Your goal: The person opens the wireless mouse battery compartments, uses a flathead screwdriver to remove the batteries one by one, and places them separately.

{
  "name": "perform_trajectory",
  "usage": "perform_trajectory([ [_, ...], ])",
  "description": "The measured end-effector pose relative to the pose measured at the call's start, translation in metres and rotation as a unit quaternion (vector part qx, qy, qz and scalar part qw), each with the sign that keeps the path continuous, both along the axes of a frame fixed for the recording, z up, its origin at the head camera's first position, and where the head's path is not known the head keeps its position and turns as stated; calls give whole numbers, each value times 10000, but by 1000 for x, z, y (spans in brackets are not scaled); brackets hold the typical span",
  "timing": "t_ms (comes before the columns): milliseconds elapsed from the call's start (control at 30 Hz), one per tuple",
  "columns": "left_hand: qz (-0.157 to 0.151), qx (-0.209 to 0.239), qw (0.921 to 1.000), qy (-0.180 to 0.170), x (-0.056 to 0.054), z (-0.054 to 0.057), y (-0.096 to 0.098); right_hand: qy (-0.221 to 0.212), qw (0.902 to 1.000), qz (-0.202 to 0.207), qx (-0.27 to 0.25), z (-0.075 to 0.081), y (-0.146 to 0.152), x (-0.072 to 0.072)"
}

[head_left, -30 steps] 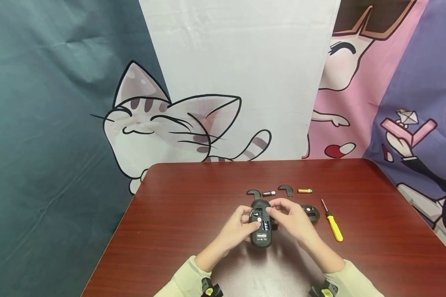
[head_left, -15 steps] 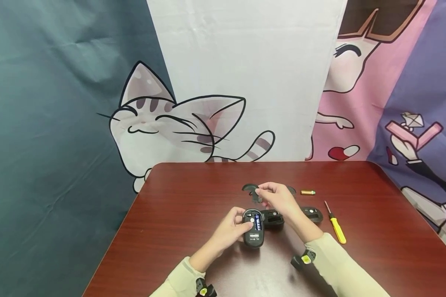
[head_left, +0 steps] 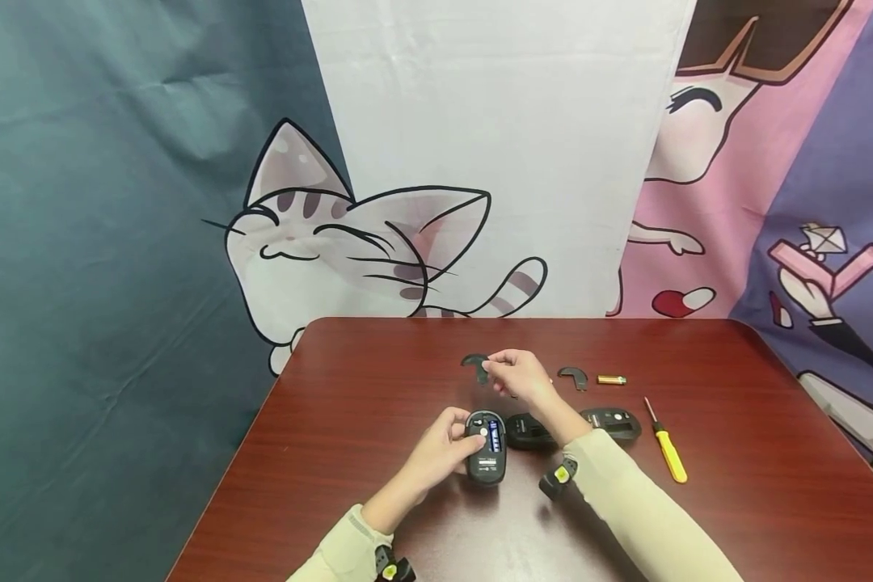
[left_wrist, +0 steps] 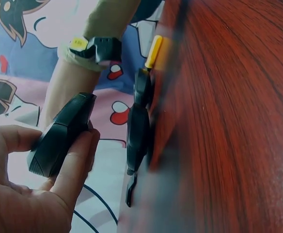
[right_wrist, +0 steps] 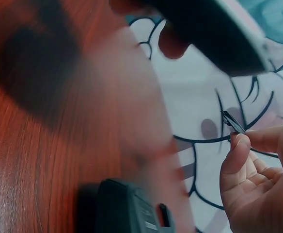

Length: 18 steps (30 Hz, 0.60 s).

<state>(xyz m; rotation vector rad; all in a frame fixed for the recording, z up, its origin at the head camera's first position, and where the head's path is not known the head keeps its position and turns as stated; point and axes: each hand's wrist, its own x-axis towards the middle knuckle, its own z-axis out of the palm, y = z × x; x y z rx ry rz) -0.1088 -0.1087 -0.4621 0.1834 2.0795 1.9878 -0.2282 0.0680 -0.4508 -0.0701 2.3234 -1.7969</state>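
My left hand point(head_left: 436, 444) holds a black computer mouse point(head_left: 487, 470) with its underside turned up and its battery bay uncovered. A blue and white battery point(head_left: 495, 437) shows inside the bay. In the left wrist view the fingers and thumb grip the mouse point(left_wrist: 59, 138) by its sides, above the tabletop. My right hand point(head_left: 520, 376) pinches a thin, hook-shaped black battery cover point(head_left: 473, 362) between thumb and fingertips, beyond the mouse. The right wrist view shows that cover point(right_wrist: 233, 122) nearly edge-on.
Two more black mice, one partly behind the right forearm point(head_left: 527, 432) and one farther right point(head_left: 613, 423), lie upside down. Behind them are another hooked cover point(head_left: 573, 377) and a gold battery point(head_left: 611, 379). A yellow-handled screwdriver point(head_left: 671, 457) lies at the right.
My right hand has left the mouse, reached to the back and picked up the hooked cover from the table. The left hand has shifted slightly left with its mouse.
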Motion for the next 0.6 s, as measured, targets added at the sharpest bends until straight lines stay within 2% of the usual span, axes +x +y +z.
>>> perform_trajectory([
  [333, -154, -103, 9998, 3, -2, 0, -5, -155, 9990, -55, 406, -24, -26, -21],
  [600, -291, -41, 9996, -14, -1, -5, -8, 17, 9915, -41, 1298, -34, -35, -29],
])
